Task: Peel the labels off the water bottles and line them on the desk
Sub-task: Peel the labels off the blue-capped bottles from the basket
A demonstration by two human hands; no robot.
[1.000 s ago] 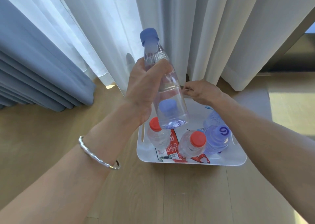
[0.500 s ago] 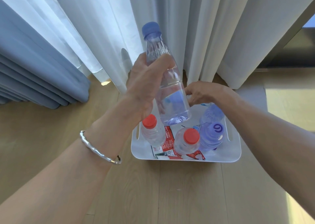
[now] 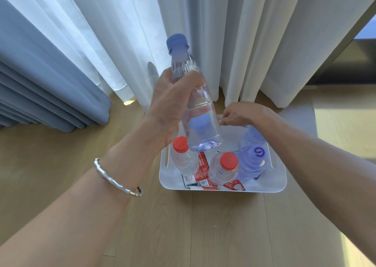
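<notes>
My left hand (image 3: 173,108) grips a clear, label-free water bottle (image 3: 203,124) with a blue cap, holding it tilted above the white basket (image 3: 223,190). My right hand (image 3: 244,114) hovers over the basket's far rim with its fingers curled together; nothing shows between them. Inside the basket stand two red-capped bottles (image 3: 183,157) (image 3: 223,169) and a purple-capped bottle (image 3: 251,163), with another bluish bottle (image 3: 252,136) behind it. Peeled red labels (image 3: 200,169) lie on the basket's bottom.
The basket sits on a light wooden surface (image 3: 203,226). White curtains (image 3: 223,43) hang just behind it and a blue curtain (image 3: 40,83) hangs to the left. A dark window frame (image 3: 345,63) is at the far right.
My right hand has left the bottle's side and dropped to the basket's far rim. My left hand keeps the bottle, now slightly lower and nearer the basket.
</notes>
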